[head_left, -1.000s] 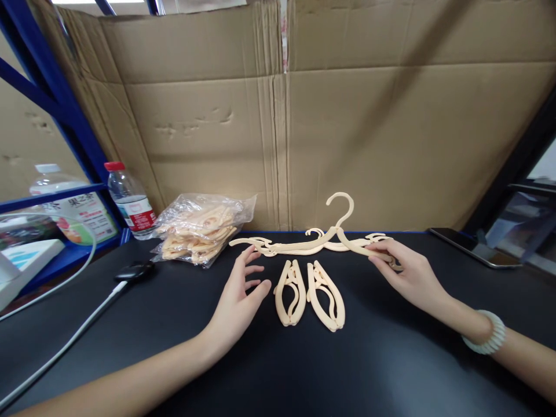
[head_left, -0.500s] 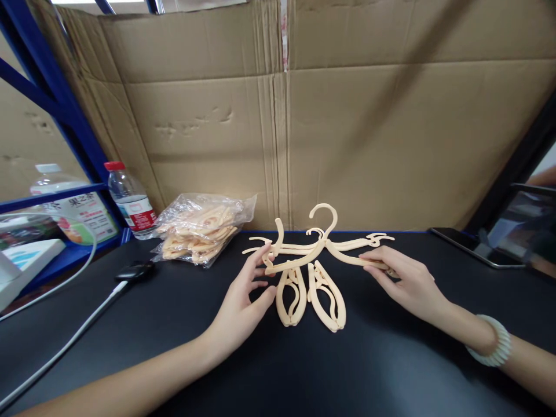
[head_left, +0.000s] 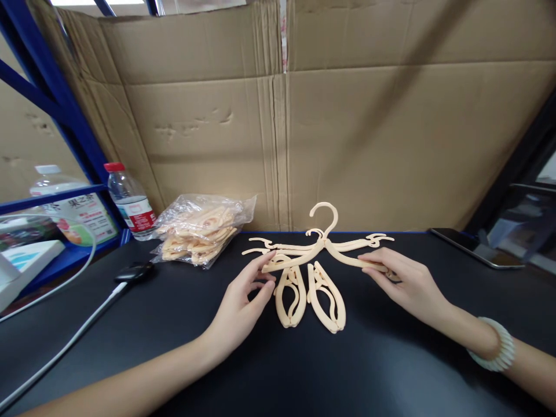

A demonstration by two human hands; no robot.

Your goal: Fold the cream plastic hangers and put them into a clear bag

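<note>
A cream folding clothes hanger (head_left: 304, 259) is unfolded and raised over the table, its hook pointing up. The fingers of my left hand (head_left: 243, 292) are closed about its left end, partly hiding that tip. My right hand (head_left: 403, 281) pinches the right arm of the same hanger between thumb and fingers. Behind it lie more unfolded hangers (head_left: 347, 245), overlapping, with hooked ends showing at both sides. Two folded hangers, a left one (head_left: 282, 301) and a right one (head_left: 340, 298), lie between my hands, nearer to me.
A clear plastic bag (head_left: 204, 223) of folded hangers sits at the back left, beside a red-capped bottle (head_left: 134, 208). A white cable (head_left: 87, 330) with a black plug crosses the left side. A dark tablet-like device (head_left: 473, 246) lies back right. Cardboard (head_left: 369, 127) walls the rear.
The small curved piece at the held hanger's left end stood upright before and is now turned down, level with the arm. My left hand shifted slightly; my right hand stays on the right arm.
</note>
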